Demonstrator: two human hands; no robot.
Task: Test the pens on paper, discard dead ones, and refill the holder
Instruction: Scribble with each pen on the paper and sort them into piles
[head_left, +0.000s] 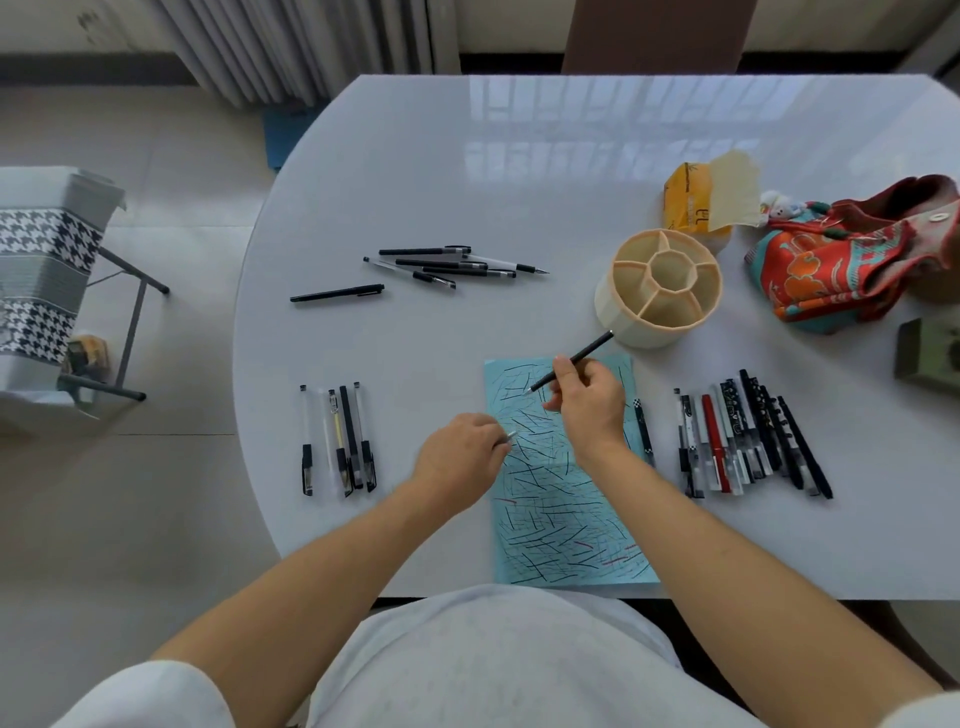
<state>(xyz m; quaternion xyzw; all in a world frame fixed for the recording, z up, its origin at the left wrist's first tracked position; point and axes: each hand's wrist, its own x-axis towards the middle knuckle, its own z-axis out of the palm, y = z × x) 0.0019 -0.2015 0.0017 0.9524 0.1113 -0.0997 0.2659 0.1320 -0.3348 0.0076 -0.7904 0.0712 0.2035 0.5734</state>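
Nearest the body lies the blue paper (563, 499), crowded with test strokes, its long side running away from the person across the white counter (415, 156). Over its left edge the left hand (460, 457) is curled, knuckles up, with a small pale tip showing at the fingertips; it looks like a pen cap, though I cannot tell for sure. Just beyond, over the upper half of the sheet, the right hand (587, 400) pinches a slim black pen (571, 361) between thumb and fingers, wrist bent inward. The pen's long axis slants from its tip, low and left just above the paper, up and right toward the holder; its tail nearly meets the holder's near wall. So the tip sits just over the paper with a free patch directly below, and the right hand is plainly the one to make the stroke. Sorted rows flank the sheet: four pens on the left (340, 439), a larger row on the right (748, 436). Farther off stands the cream compartmented holder (660, 288), empty, and beyond and left a loose heap of pens (452, 265).
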